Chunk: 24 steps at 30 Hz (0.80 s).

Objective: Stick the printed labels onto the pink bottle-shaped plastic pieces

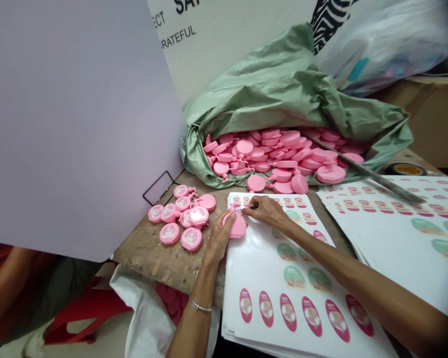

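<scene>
My left hand (219, 233) is closed on a flat, rounded pink plastic piece (238, 226) with a small neck at its top. My right hand (266, 211) pinches a small dark tool (253, 207) beside that neck; its exact kind is too small to tell. Both hands are over the top left part of a sheet of stickers (259, 263), printed with pink ovals and green domes. To the left of my left hand lie several pink pieces with round labels (191, 238) on their faces.
Behind the hands, a green sack (254, 94) lies open, full of plain pink pieces (280, 154). A long flat bar (377, 179) leans out of it over more sticker sheets (388, 238). A pale panel (78, 124) rises at left, with another person's arm (7, 288) below it.
</scene>
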Each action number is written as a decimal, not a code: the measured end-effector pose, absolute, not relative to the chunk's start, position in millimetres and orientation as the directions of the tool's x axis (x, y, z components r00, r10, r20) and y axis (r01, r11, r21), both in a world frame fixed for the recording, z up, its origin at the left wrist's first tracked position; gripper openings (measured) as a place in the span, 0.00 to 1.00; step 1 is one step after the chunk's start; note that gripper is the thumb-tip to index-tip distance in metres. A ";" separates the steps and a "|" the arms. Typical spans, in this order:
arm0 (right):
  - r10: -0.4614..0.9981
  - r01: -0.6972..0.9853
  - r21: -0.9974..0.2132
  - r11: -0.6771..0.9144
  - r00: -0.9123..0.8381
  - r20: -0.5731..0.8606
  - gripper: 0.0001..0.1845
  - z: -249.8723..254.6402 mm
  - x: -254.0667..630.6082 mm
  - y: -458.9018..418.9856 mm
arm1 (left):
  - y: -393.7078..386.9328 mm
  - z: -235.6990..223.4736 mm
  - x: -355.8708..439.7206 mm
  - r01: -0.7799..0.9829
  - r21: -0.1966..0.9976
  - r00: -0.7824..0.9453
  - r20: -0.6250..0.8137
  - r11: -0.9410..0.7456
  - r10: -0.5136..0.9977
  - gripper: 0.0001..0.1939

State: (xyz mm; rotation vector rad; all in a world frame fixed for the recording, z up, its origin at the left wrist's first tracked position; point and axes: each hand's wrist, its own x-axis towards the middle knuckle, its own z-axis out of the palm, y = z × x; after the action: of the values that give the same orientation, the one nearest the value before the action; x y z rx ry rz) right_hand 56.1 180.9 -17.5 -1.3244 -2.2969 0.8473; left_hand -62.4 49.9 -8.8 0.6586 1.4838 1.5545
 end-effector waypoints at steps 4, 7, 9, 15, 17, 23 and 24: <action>0.849 0.567 -0.769 0.297 -0.525 -0.059 0.19 -13.9 50.7 193.1 | 48.1 -6.9 -62.3 -0.116 0.992 -0.457 -0.095 0.046 0.885 0.14; 0.834 0.462 -0.849 0.257 -0.549 -0.047 0.24 -8.7 59.0 196.8 | 49.2 -11.9 -60.7 -0.171 0.985 -0.471 -0.072 -0.010 0.879 0.15; 0.837 0.390 -0.886 0.250 -0.548 -0.005 0.26 -3.2 70.3 193.0 | 49.5 -14.7 -59.9 -0.264 0.963 -0.484 -0.084 -0.053 0.871 0.17; 0.824 0.252 -0.934 0.253 -0.562 0.071 0.24 14.6 96.1 154.5 | 40.4 -1.4 -57.3 -0.440 0.895 -0.500 -0.173 -0.077 0.848 0.22; 0.789 0.202 -0.934 0.295 -0.603 0.119 0.21 20.2 95.7 140.7 | 36.3 4.4 -55.6 -0.403 0.914 -0.499 -0.172 -0.051 0.849 0.24; 0.723 0.105 -0.922 0.373 -0.655 0.218 0.16 29.6 82.6 117.1 | 26.4 10.3 -53.3 -0.425 0.905 -0.522 -0.238 -0.008 0.819 0.34; 0.718 0.096 -0.921 0.378 -0.658 0.227 0.16 29.9 81.0 115.1 | 25.2 11.6 -52.9 -0.439 0.899 -0.508 -0.244 -0.004 0.826 0.34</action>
State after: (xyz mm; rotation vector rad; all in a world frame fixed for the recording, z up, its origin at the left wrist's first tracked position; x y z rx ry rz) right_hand 81.0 115.1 29.9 -0.6979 -2.0188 1.2908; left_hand -52.9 25.2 11.6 0.4463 1.3126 1.6847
